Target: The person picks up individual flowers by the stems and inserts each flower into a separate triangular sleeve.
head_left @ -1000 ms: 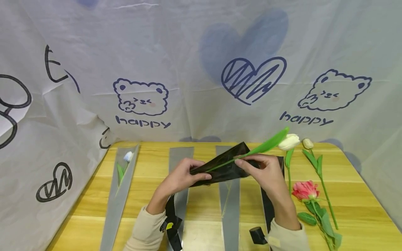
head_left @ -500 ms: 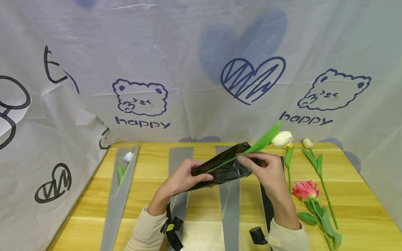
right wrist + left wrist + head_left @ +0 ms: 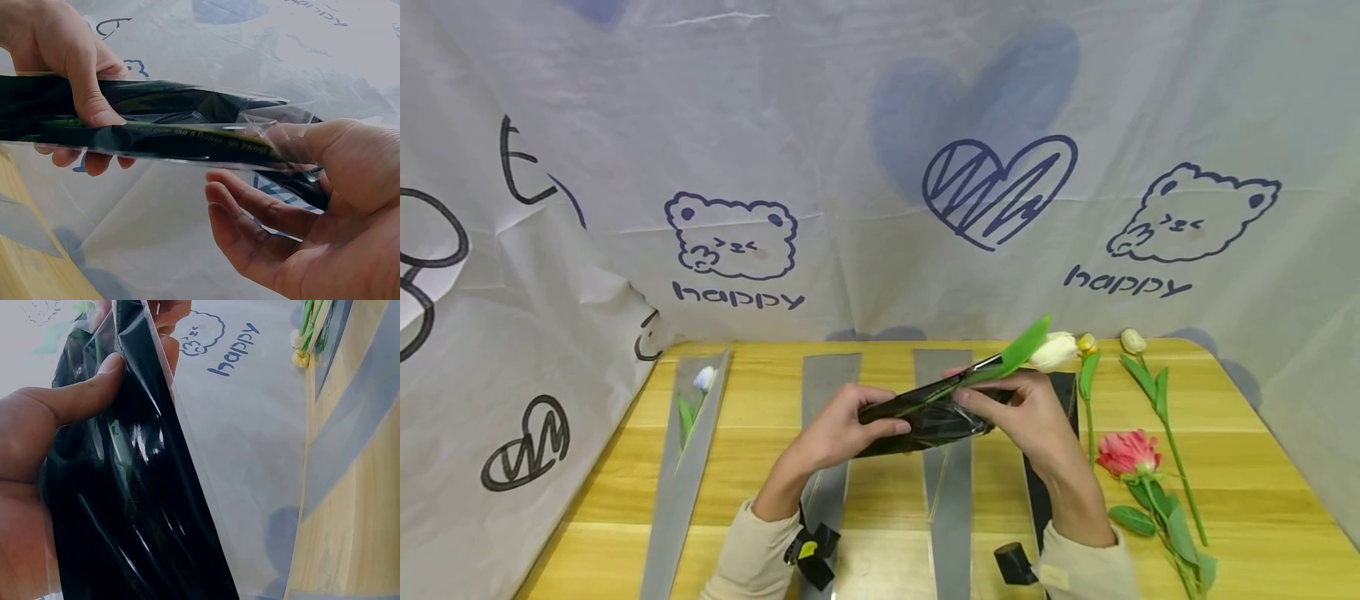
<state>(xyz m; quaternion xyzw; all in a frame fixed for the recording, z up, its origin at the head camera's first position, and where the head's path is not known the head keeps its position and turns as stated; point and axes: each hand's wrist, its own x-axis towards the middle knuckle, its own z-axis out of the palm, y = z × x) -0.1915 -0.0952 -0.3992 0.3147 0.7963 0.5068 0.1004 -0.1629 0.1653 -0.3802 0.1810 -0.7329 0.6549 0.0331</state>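
A white tulip (image 3: 1054,352) with a green leaf (image 3: 1026,346) lies slanted, its stem running into a black, clear-fronted flower sleeve (image 3: 943,425). My left hand (image 3: 844,423) grips the sleeve's narrower part, the thumb (image 3: 94,387) on the front and the fingers behind. At the sleeve's mouth, my right hand (image 3: 1026,417) pinches the tulip by its stem. In the right wrist view, the right thumb (image 3: 287,142) shows under the clear film, while the other fingers (image 3: 250,212) are bent below the sleeve. The stem's lower end is hard to make out inside the sleeve.
Grey sleeves (image 3: 673,500) lie on the wooden table (image 3: 760,433), one holding a pale blue tulip (image 3: 704,377). A black sleeve (image 3: 1039,492) lies under the right arm. At right lie a yellow tulip (image 3: 1087,345), another white tulip (image 3: 1133,340) and a pink flower (image 3: 1129,454).
The white tulip has slid down and left, farther into the black sleeve. My right hand has moved slightly left with it, and the sleeve has turned and bulged. My left hand keeps its grip.
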